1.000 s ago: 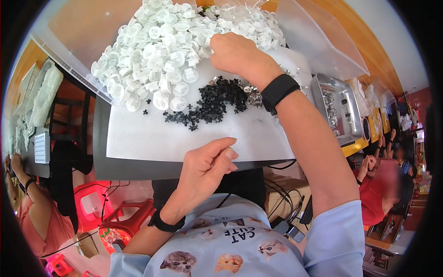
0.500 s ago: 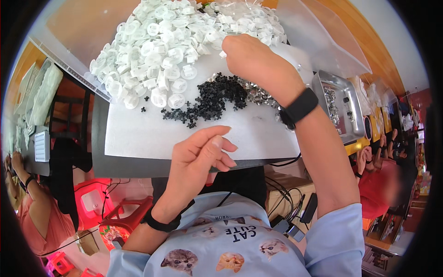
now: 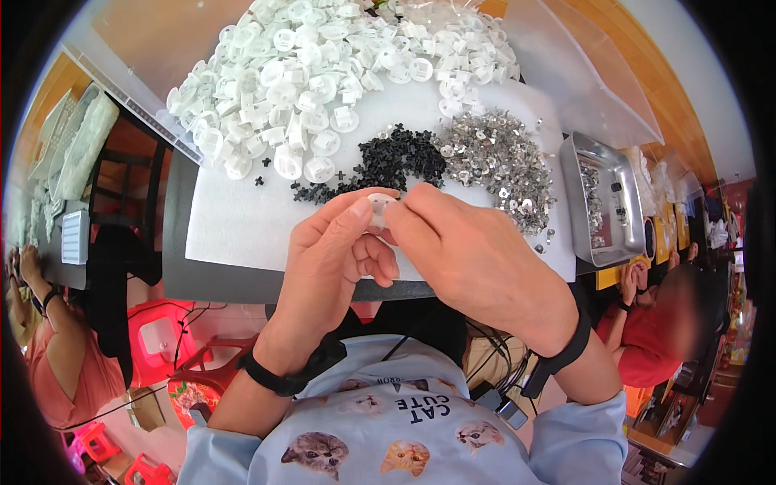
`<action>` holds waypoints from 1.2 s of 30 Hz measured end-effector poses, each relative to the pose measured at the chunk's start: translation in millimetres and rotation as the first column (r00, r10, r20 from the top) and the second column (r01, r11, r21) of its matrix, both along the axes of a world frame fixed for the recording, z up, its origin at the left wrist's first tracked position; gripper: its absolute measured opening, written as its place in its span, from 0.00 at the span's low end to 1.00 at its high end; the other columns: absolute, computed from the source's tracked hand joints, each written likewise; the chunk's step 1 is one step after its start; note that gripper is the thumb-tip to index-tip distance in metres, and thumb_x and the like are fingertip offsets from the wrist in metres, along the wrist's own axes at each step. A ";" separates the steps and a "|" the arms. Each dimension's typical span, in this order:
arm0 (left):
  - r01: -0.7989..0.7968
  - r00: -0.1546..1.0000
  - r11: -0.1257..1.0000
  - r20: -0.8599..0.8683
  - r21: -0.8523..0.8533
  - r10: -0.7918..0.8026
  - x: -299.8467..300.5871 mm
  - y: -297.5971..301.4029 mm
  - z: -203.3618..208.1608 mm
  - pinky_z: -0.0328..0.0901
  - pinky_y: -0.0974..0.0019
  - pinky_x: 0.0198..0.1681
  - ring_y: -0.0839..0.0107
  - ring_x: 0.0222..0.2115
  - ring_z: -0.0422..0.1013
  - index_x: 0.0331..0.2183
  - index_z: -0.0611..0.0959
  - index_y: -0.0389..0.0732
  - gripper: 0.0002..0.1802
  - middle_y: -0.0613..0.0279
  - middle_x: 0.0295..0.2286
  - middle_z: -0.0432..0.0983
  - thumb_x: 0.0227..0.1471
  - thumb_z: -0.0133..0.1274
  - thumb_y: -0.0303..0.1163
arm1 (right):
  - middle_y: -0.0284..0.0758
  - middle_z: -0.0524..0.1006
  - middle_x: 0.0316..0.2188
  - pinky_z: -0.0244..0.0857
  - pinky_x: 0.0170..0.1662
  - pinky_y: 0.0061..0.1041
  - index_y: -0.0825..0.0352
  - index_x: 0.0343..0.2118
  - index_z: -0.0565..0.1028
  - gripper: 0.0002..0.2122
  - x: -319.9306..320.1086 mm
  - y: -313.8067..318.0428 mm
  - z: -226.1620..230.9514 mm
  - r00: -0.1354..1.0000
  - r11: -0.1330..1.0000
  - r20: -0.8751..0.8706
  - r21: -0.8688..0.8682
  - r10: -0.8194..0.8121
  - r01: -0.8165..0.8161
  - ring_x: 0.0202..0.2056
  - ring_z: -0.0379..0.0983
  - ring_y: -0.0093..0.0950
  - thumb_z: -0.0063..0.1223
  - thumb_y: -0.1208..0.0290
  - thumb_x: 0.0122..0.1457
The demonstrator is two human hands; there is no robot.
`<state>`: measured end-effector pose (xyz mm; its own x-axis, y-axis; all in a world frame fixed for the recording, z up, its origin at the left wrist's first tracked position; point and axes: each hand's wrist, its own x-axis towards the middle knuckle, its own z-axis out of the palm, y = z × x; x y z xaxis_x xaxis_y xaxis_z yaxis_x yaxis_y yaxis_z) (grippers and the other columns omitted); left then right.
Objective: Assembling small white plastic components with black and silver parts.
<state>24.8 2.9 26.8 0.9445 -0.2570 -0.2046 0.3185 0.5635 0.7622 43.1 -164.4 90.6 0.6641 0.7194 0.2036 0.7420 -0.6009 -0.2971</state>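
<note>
A small round white plastic part [image 3: 377, 208] is pinched between the thumb and forefinger of my left hand [image 3: 327, 242]. My right hand [image 3: 465, 250] meets it from the other side, its fingertips closed at the part; whether they hold something small of their own is hidden. Just beyond my hands lies a heap of small black cross-shaped pieces [image 3: 402, 158]. To its right spreads a pile of small shiny metal pieces [image 3: 501, 166]. Behind these rises a big mound of similar white plastic parts [image 3: 275, 89]. All rest on a white sheet [image 3: 234, 230].
A metal tray [image 3: 578, 234] with metal and black bits stands at the right. Clear plastic walls [image 3: 582, 73] flank the mound. A dark table edge [image 3: 218, 283] runs before me. People sit at both sides; a red stool [image 3: 162, 343] and cables [image 3: 493, 347] are below.
My right hand has come back from the white mound toward me and joined my left hand. A white part now sits between my fingers, and the metal pile is uncovered.
</note>
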 end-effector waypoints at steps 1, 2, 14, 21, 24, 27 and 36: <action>-0.003 1.000 0.999 0.002 -0.032 0.003 -0.1 0.5 0.3 0.68 0.74 0.23 0.74 0.22 0.72 0.46 0.73 0.31 0.20 0.56 0.28 0.75 0.60 0.41 0.37 | 0.38 0.69 0.29 0.68 0.26 0.28 0.73 0.35 0.70 0.12 -1.7 -2.6 -5.2 1.000 1.000 -0.001 0.002 0.002 -0.002 0.30 0.73 0.33 0.51 0.77 0.46; -0.006 1.000 0.998 0.003 -0.064 0.006 -0.4 0.9 0.6 0.68 0.74 0.24 0.74 0.23 0.73 0.47 0.73 0.31 0.19 0.55 0.29 0.75 0.59 0.41 0.35 | 0.38 0.69 0.30 0.67 0.27 0.29 0.71 0.37 0.69 0.12 -3.5 -5.9 -11.6 0.996 0.992 -0.079 0.113 -0.039 0.047 0.29 0.72 0.34 0.50 0.77 0.48; 0.056 0.996 0.995 0.072 -0.086 -0.050 -2.4 -4.9 -5.1 0.67 0.72 0.24 0.70 0.23 0.72 0.50 0.68 0.27 0.21 0.47 0.34 0.75 0.58 0.38 0.30 | 0.38 0.70 0.22 0.60 0.26 0.26 0.69 0.31 0.71 0.02 -7.3 -30.4 -33.0 0.836 0.804 -0.539 0.452 -0.099 0.387 0.23 0.67 0.31 0.48 0.77 0.56; -0.072 0.959 0.982 0.283 0.176 0.019 -7.6 -14.3 -7.8 0.66 0.72 0.30 0.74 0.29 0.72 0.51 0.69 0.30 0.22 0.51 0.40 0.75 0.57 0.45 0.32 | 0.30 0.67 0.15 0.59 0.20 0.21 0.72 0.29 0.70 0.10 -18.2 -23.0 -34.2 0.547 0.730 -0.837 0.384 0.016 0.565 0.17 0.64 0.16 0.46 0.69 0.62; -0.137 0.939 0.932 0.344 0.334 0.015 -16.2 -21.4 -5.8 0.65 0.74 0.39 0.78 0.34 0.69 0.52 0.69 0.32 0.22 0.60 0.39 0.74 0.57 0.48 0.31 | 0.27 0.67 0.15 0.59 0.18 0.17 0.71 0.27 0.70 0.14 -22.4 -8.7 -38.6 0.465 0.538 -0.877 0.450 0.117 0.713 0.16 0.64 0.13 0.44 0.65 0.63; -0.270 0.874 0.880 0.483 0.391 0.054 -21.5 -24.8 -9.8 0.64 0.74 0.42 0.79 0.35 0.69 0.50 0.71 0.32 0.20 0.61 0.40 0.73 0.59 0.47 0.33 | 0.27 0.68 0.16 0.59 0.17 0.15 0.69 0.26 0.69 0.14 -23.1 -6.3 -40.2 0.455 0.489 -0.873 0.478 0.173 0.730 0.16 0.63 0.12 0.44 0.63 0.64; 0.274 0.956 0.931 0.038 0.243 -0.291 -16.8 -4.3 -0.3 0.64 0.80 0.26 0.80 0.23 0.72 0.39 0.75 0.34 0.19 0.64 0.27 0.75 0.60 0.44 0.42 | 0.35 0.72 0.17 0.62 0.21 0.25 0.70 0.27 0.69 0.09 -10.3 -35.9 -30.2 0.805 0.894 -0.583 0.412 0.110 0.176 0.18 0.71 0.27 0.49 0.70 0.59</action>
<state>8.0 -1.4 26.5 0.8541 -0.4691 -0.2247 0.3778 0.2626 0.8878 32.7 -200.4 60.4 0.7765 0.6280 0.0514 0.3229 -0.3266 -0.8883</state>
